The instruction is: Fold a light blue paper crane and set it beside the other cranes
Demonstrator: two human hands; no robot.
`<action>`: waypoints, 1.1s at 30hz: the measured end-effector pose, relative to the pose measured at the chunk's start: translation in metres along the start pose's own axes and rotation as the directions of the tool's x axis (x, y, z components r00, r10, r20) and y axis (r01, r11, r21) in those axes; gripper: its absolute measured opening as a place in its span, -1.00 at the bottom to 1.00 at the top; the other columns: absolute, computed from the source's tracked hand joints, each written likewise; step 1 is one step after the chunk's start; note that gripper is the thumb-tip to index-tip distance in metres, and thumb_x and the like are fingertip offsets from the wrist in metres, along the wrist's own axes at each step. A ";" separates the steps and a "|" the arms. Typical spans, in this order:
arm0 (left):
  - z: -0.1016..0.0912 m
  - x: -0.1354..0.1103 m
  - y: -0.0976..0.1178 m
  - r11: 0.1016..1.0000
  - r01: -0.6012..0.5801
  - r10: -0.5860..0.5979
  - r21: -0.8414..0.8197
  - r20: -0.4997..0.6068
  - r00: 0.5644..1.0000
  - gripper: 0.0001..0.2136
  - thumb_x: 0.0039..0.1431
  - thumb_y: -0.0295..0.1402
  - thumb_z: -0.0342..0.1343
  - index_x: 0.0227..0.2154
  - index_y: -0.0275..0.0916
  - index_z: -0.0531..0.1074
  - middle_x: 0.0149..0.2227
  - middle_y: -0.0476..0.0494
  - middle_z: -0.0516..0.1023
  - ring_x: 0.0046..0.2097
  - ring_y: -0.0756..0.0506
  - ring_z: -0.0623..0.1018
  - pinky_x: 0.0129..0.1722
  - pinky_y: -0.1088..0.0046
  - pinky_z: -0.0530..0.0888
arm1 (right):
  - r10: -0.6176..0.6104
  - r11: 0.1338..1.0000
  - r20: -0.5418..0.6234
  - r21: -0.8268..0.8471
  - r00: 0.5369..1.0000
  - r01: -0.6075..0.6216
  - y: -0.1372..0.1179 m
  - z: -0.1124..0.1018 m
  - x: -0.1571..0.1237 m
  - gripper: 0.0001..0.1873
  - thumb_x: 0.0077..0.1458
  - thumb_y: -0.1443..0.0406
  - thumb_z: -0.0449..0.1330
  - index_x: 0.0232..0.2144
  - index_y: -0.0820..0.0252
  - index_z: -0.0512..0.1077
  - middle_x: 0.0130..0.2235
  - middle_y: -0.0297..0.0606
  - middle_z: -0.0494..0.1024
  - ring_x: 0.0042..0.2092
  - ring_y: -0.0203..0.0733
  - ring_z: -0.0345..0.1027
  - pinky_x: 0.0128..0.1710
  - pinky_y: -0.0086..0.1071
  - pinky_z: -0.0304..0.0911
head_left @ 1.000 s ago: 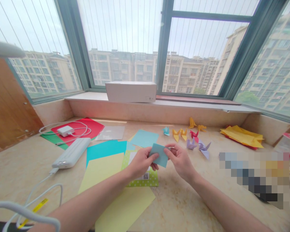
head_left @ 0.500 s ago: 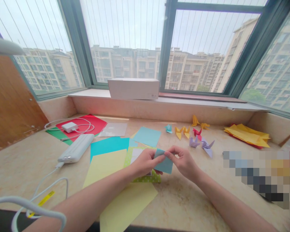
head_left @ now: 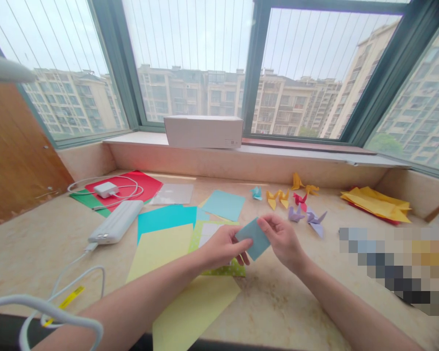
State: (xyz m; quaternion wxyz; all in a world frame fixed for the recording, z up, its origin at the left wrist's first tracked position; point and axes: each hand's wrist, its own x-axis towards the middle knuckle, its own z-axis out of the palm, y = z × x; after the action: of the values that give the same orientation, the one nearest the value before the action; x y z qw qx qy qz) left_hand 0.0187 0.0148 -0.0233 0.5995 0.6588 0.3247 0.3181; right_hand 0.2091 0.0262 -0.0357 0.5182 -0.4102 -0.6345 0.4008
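Between my two hands is a small light-blue sheet of folded paper [head_left: 255,240], held tilted above the table. My left hand [head_left: 227,246] pinches its left side, thumb on top and fingers underneath. My right hand [head_left: 282,240] grips its upper right corner between thumb and fingers. Under my left hand lies a green dotted packet [head_left: 237,269], partly covered by the hand. Just beyond the hands, a light-blue square sheet [head_left: 225,204] rests on the table. Folded paper cranes in blue [head_left: 256,193], yellow [head_left: 272,199], red [head_left: 300,200] and purple [head_left: 315,222] stand to the right.
Pale yellow sheets [head_left: 193,312] and a bright blue sheet [head_left: 168,217] lie under and left of my left arm. A white power bank [head_left: 117,222] with cables sits farther left. Yellow paper [head_left: 376,203] is stacked at the right. A white box [head_left: 204,132] stands on the sill.
The folded blue paper has turned in my hands, its right corner now raised. My right hand has shifted slightly right along its edge. The camera view has moved a little.
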 end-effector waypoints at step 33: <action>-0.010 0.005 0.003 0.993 -0.061 0.051 -0.104 -0.090 0.995 -0.51 0.04 -0.10 0.30 0.00 -0.22 0.48 -0.09 -0.19 0.59 -0.01 -0.22 0.51 0.11 0.22 0.33 | -0.115 0.993 0.117 0.046 0.986 0.110 -0.007 -0.013 0.006 -0.82 0.17 0.33 0.04 -0.44 0.16 0.39 0.15 -0.16 0.39 0.19 -0.05 0.26 0.18 -0.13 0.10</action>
State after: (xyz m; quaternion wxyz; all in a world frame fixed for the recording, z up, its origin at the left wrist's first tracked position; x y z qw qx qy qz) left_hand 0.0136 0.0242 -0.0189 0.6098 0.6201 0.3147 0.3802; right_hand 0.2207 0.0302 -0.0251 0.5089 -0.3387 -0.6787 0.4071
